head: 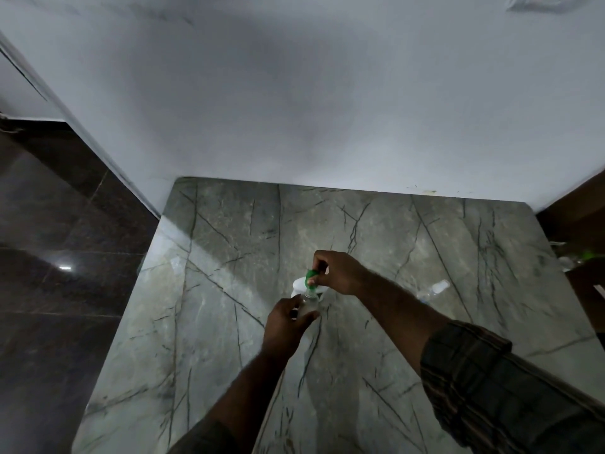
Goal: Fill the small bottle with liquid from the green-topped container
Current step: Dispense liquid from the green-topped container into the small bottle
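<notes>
A white container (pixel 298 286) with a green top (pixel 310 276) stands near the middle of the grey marble table (pixel 229 257). My right hand (pixel 339 271) grips the green top from above with its fingertips. My left hand (pixel 284 326) holds a small clear bottle (pixel 309 304) upright, its mouth right under the green top. The container's body is mostly hidden behind the bottle and my hands. Whether liquid is flowing cannot be made out.
A clear plastic bottle (pixel 433 290) lies on its side on the table to the right. The table backs onto a white wall (pixel 294 109). Dark tiled floor (pixel 65 257) lies left; dark furniture (pixel 582 224) with small items stands at the right edge.
</notes>
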The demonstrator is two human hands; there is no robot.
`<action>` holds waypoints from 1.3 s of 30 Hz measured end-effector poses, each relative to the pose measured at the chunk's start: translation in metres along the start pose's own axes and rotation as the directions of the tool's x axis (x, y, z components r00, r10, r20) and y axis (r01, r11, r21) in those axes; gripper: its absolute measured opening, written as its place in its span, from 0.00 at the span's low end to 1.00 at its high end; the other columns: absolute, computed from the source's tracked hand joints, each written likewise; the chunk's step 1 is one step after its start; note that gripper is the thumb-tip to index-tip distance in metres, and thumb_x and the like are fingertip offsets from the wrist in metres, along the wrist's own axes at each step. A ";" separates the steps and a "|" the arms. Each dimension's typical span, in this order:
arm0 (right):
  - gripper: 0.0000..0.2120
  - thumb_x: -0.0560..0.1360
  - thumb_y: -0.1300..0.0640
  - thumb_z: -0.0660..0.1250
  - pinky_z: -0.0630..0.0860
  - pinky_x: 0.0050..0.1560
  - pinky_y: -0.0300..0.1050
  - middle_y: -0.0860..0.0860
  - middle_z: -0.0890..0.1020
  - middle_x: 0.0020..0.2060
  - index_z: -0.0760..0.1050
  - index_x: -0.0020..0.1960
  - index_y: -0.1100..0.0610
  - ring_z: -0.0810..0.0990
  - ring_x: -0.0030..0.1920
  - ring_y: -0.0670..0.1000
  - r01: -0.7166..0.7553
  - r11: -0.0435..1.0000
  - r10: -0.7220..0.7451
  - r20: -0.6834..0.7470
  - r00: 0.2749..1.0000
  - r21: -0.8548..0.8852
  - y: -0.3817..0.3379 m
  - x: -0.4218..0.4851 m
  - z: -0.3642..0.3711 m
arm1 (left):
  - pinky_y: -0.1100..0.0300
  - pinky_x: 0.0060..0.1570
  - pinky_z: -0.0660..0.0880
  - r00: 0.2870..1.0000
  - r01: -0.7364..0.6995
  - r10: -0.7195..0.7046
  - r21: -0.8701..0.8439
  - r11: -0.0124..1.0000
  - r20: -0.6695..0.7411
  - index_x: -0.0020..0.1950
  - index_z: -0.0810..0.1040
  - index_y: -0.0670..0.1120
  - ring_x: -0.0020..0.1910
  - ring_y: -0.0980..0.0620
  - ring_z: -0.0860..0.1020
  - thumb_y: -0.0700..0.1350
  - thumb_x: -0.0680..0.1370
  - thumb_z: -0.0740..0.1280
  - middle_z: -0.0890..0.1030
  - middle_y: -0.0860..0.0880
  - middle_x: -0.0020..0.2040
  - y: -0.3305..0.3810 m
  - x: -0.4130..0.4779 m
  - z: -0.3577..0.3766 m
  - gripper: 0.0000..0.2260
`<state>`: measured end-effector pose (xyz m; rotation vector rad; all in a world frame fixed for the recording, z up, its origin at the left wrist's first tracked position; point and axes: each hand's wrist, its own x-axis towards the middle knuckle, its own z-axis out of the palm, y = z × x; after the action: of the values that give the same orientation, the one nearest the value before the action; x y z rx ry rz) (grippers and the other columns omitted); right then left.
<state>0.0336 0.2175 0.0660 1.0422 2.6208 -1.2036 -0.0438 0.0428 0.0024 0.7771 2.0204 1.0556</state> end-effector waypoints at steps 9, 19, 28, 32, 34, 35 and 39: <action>0.13 0.69 0.51 0.77 0.78 0.47 0.54 0.50 0.83 0.42 0.75 0.45 0.56 0.80 0.44 0.52 -0.022 1.000 0.022 -0.012 1.000 0.006 0.000 0.000 0.002 | 0.70 0.47 0.76 1.000 -0.004 0.005 -0.013 1.000 0.012 0.65 0.79 0.50 0.50 0.62 0.81 0.57 0.70 0.75 0.84 0.55 0.55 -0.003 0.000 0.000 0.25; 0.14 0.69 0.51 0.77 0.77 0.46 0.53 0.52 0.83 0.42 0.76 0.46 0.57 0.80 0.43 0.53 -0.007 1.000 0.007 -0.019 1.000 -0.021 -0.001 -0.001 0.003 | 0.74 0.44 0.75 1.000 -0.015 0.014 0.016 1.000 0.021 0.62 0.80 0.51 0.47 0.64 0.81 0.57 0.70 0.75 0.85 0.56 0.53 -0.005 0.001 -0.001 0.23; 0.14 0.70 0.51 0.76 0.77 0.46 0.53 0.52 0.83 0.42 0.75 0.45 0.57 0.80 0.44 0.54 -0.024 1.000 0.024 -0.003 1.000 -0.021 -0.002 -0.002 0.003 | 0.68 0.49 0.78 0.999 -0.002 0.002 0.003 1.000 0.037 0.65 0.78 0.51 0.49 0.63 0.81 0.56 0.70 0.75 0.84 0.56 0.54 -0.009 0.004 0.003 0.25; 0.14 0.69 0.50 0.76 0.77 0.45 0.50 0.51 0.83 0.42 0.76 0.45 0.56 0.81 0.43 0.52 -0.033 0.999 0.033 -0.010 0.999 -0.037 -0.006 -0.002 -0.004 | 0.70 0.48 0.77 0.999 -0.023 0.023 0.003 1.000 0.028 0.64 0.79 0.51 0.48 0.64 0.81 0.56 0.70 0.75 0.84 0.57 0.53 -0.003 0.003 0.001 0.24; 0.14 0.69 0.50 0.77 0.77 0.45 0.50 0.51 0.83 0.42 0.76 0.45 0.56 0.81 0.43 0.52 -0.040 0.998 0.039 -0.023 0.999 -0.044 -0.007 -0.001 -0.002 | 0.68 0.49 0.78 0.999 -0.027 0.026 0.007 1.000 0.029 0.64 0.79 0.51 0.48 0.63 0.81 0.56 0.70 0.75 0.84 0.57 0.54 -0.003 0.004 0.000 0.24; 0.14 0.69 0.50 0.76 0.77 0.45 0.51 0.51 0.83 0.41 0.75 0.45 0.56 0.81 0.43 0.52 -0.045 0.998 0.044 -0.027 0.999 -0.043 -0.006 -0.001 0.000 | 0.67 0.50 0.78 0.999 -0.022 0.021 0.008 1.000 0.032 0.65 0.79 0.51 0.49 0.63 0.81 0.56 0.70 0.76 0.84 0.57 0.54 -0.004 0.004 0.000 0.24; 0.14 0.69 0.50 0.76 0.78 0.47 0.54 0.51 0.82 0.41 0.75 0.45 0.56 0.80 0.43 0.53 -0.059 0.998 0.058 -0.021 0.998 -0.036 -0.003 -0.001 0.005 | 0.71 0.47 0.76 0.999 -0.020 0.020 0.009 1.000 0.031 0.64 0.79 0.51 0.48 0.64 0.81 0.57 0.70 0.75 0.84 0.57 0.53 -0.007 0.003 0.001 0.24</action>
<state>0.0316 0.2120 0.0650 1.1217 2.5978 -1.1340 -0.0455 0.0420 -0.0053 0.8154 1.9970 1.0397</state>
